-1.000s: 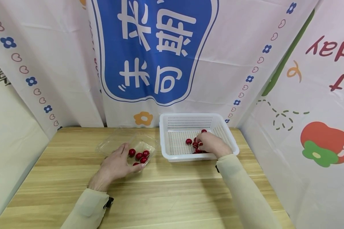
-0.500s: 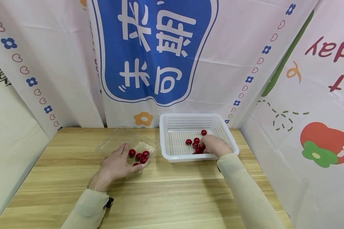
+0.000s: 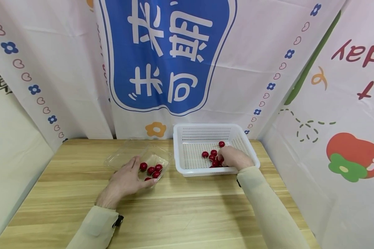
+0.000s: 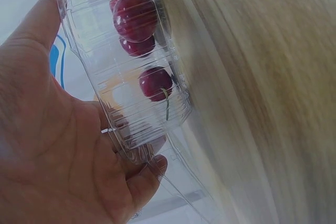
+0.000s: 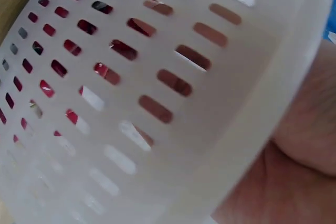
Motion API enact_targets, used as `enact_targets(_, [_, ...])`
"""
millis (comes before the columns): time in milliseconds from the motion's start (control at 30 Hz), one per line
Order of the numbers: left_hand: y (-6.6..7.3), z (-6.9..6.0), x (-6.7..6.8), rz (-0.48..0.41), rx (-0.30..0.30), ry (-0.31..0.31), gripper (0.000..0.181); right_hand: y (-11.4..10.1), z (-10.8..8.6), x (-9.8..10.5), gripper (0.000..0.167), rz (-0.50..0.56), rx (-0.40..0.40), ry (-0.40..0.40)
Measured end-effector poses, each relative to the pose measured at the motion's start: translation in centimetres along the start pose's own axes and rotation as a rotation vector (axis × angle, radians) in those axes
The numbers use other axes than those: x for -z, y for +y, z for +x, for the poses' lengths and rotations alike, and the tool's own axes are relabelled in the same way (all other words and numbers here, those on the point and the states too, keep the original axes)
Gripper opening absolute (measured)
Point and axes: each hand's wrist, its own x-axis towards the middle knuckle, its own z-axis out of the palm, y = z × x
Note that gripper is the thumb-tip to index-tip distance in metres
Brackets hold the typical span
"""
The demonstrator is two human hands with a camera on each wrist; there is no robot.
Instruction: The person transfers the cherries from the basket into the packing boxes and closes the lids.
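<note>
A clear plastic box [image 3: 162,159] with several red cherries [image 3: 151,170] lies on the wooden table. My left hand [image 3: 124,178] grips its near left part; in the left wrist view, the hand [image 4: 58,135] has its thumb at one end of the box [image 4: 97,72] and fingers curled at the other. To the right is a white slotted basket [image 3: 182,169] with more cherries [image 3: 205,154]. My right hand [image 3: 235,158] reaches in over its near right side, fingers bent down among the cherries. The basket wall [image 5: 173,166] hides much of the right hand [image 5: 294,182]; whether it pinches a cherry cannot be told.
The box's clear lid [image 3: 121,152] lies folded back at its upper left. The basket stands near the table's back edge, close to the printed cloth [image 3: 137,121]. Bare wood [image 3: 174,218] spans the front of the table [image 3: 65,180]. Another printed cloth [image 3: 314,162] hangs at the right.
Over the last second my right hand has shifted slightly right inside the basket, uncovering cherries there. In the last half second it has barely moved. My left hand keeps its place on the box.
</note>
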Motion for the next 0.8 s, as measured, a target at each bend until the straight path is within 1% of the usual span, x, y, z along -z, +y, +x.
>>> enact_targets(167, [0.1,0.0,0.0,0.004,0.001,-0.002,0.143,-0.3,0.1,0.4,0.013,-0.045,0.018,0.013])
enact_targets(300, [0.1,0.0,0.0,0.007,0.002,-0.003,0.143,-0.8,0.2,0.7,0.014,-0.046,0.025,0.041])
enact_targets(500, [0.1,0.0,0.0,-0.003,-0.002,0.0,0.143,-1.2,0.3,1.0,0.02,-0.068,0.132,0.118])
enact_targets(800, [0.1,-0.1,0.0,0.003,-0.005,0.007,0.143,-2.3,0.3,1.2,0.024,-0.022,0.162,0.196])
